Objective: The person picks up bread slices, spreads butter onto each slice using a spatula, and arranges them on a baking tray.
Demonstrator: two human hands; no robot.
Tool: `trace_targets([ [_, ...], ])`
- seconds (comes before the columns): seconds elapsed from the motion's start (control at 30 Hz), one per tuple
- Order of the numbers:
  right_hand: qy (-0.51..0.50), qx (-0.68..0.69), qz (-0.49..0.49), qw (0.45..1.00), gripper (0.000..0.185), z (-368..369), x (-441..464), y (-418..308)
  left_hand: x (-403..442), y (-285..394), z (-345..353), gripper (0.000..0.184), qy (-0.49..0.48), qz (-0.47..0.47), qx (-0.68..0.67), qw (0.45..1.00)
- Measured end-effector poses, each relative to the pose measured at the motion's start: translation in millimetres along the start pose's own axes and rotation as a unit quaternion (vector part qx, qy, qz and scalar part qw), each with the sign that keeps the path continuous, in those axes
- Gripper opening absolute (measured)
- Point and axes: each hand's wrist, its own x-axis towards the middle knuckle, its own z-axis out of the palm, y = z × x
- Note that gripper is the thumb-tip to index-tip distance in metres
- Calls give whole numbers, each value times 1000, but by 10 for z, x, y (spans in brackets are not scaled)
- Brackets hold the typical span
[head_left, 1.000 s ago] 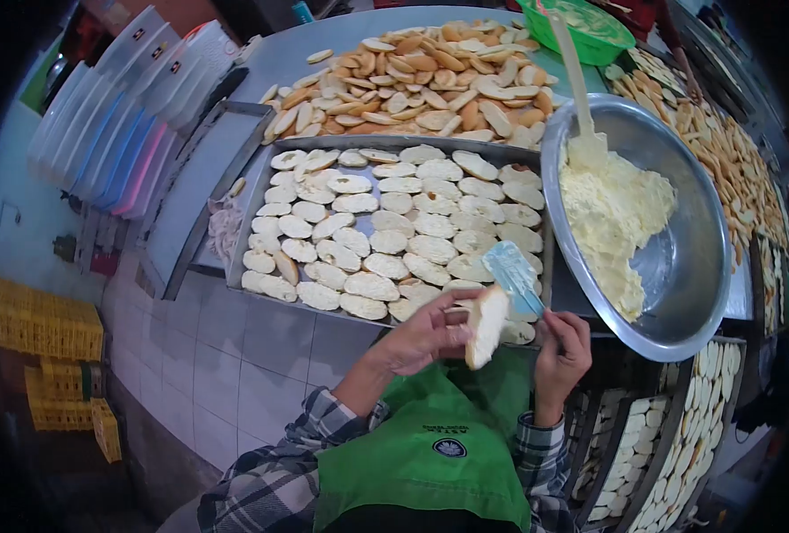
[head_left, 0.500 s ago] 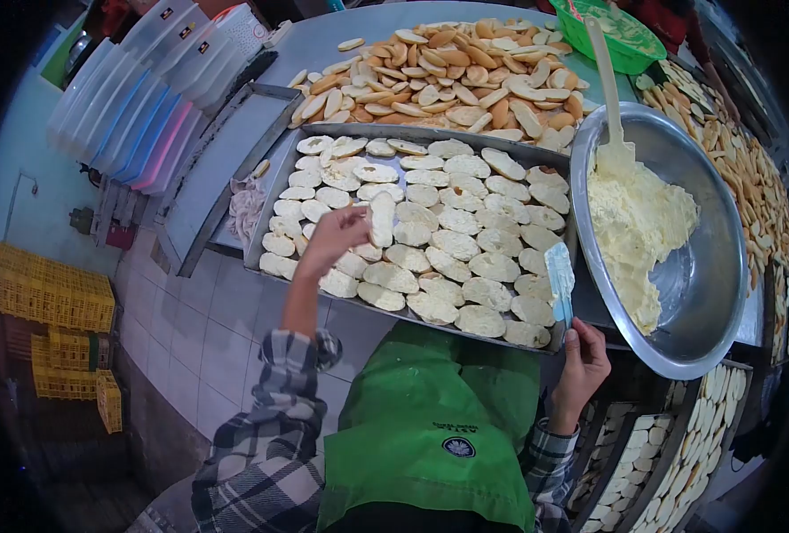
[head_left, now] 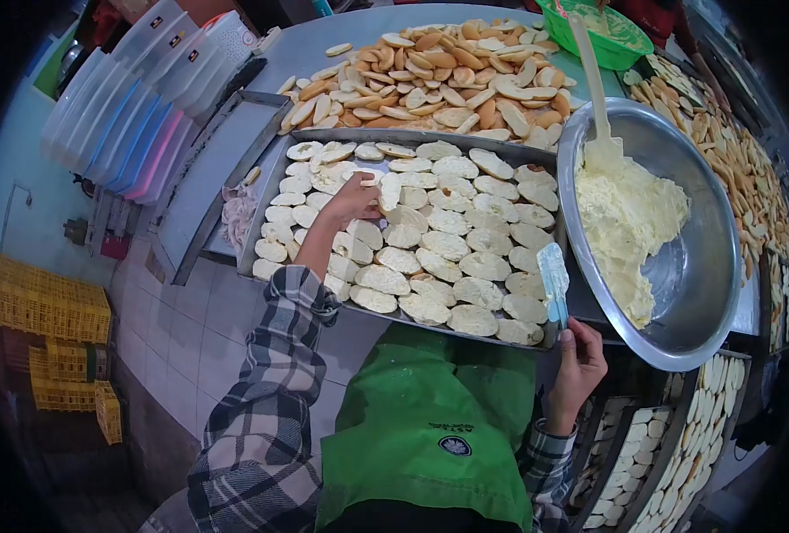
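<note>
My left hand [head_left: 352, 202] is over the left part of a metal tray [head_left: 341, 135], its fingers closed on a cream-coated bread slice [head_left: 390, 192] tilted on edge. Rows of cream-topped bread slices [head_left: 448, 221] cover the tray below it. At the tray's front right corner, my right hand [head_left: 577, 366] grips a small blue spatula [head_left: 555, 282] upright, its blade smeared with cream. Right of the tray stands a large steel bowl [head_left: 698, 333] of pale yellow cream [head_left: 630, 222], with a white long-handled scraper [head_left: 592, 80] stuck in it.
Behind the tray lies a heap of bread pieces [head_left: 448, 75]. At the back right, a person's hand is at a green basin [head_left: 590, 40]. Stacked plastic boxes [head_left: 137, 115] and an angled metal tray [head_left: 221, 178] are to the left. Filled trays [head_left: 678, 453] stand below right; yellow crates [head_left: 48, 298] sit on the floor.
My left hand has shifted slightly up and to the right over the tray with the bread slice. My right hand holds the spatula in nearly the same place. The whole view has shifted a little.
</note>
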Motion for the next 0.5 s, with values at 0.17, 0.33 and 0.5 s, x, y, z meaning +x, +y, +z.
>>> trace_targets([
  [0.17,3,-10,7,1000,15,-26,-1,-12,-16,62,33,56,-2,-4,-64,998],
  [0.33,5,-11,11,1000,15,-24,2,2,-100,79,57,53,-2,-7,-81,997],
  [0.5,-6,-13,9,1000,17,-5,-2,-32,-146,98,94,55,-20,4,-105,994],
])
